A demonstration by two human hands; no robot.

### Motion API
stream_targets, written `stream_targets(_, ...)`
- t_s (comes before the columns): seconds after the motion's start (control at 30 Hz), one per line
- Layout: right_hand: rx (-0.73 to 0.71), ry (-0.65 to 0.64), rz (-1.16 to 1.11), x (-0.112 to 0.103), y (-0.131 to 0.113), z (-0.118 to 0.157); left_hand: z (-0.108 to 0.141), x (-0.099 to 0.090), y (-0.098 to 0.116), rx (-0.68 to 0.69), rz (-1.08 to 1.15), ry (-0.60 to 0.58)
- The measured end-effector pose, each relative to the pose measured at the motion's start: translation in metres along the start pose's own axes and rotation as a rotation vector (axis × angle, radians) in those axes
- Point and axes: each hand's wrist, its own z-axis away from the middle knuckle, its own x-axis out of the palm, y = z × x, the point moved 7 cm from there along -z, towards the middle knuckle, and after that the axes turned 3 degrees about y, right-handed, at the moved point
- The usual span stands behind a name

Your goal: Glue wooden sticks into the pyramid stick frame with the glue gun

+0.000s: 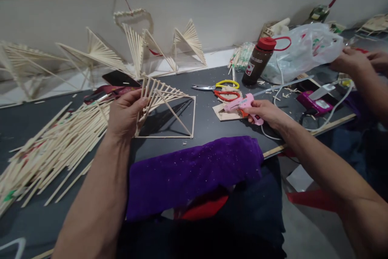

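Observation:
My left hand [125,115] grips the upper left side of a wooden stick frame [172,107], whose fanned sticks rise above a square base on the dark table. To the right, my right hand [260,113] is closed around the handle of a pink glue gun [241,104]. The gun's nozzle points left, over a small flat wooden piece [232,114]. Just behind the gun lie scissors [226,89] with one yellow and one red handle. A loose pile of thin sticks [65,142] spreads left of my left hand.
Several finished stick models [189,43] stand along the wall. A dark bottle [257,61] with a red lid stands beside a plastic bag [306,49]. Another person's hands [353,61] are at the far right, near a magenta device [315,102]. A purple cloth [194,174] drapes the front edge.

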Motion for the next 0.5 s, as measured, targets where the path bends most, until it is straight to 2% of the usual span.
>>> stream_targets(0.13,-0.023,0.005,0.083,-0.004,0.002,-0.006,0.003,-0.003,0.0,-0.036,-0.006,0.037)
stream_targets(0.33,-0.107,0.076,0.373,-0.012,0.002,-0.007,0.006,-0.005,-0.001,-0.059,-0.042,0.021)
stream_targets(0.5,-0.155,0.087,0.291,-0.011,-0.004,-0.002,0.005,-0.008,-0.005,-0.085,-0.044,0.019)
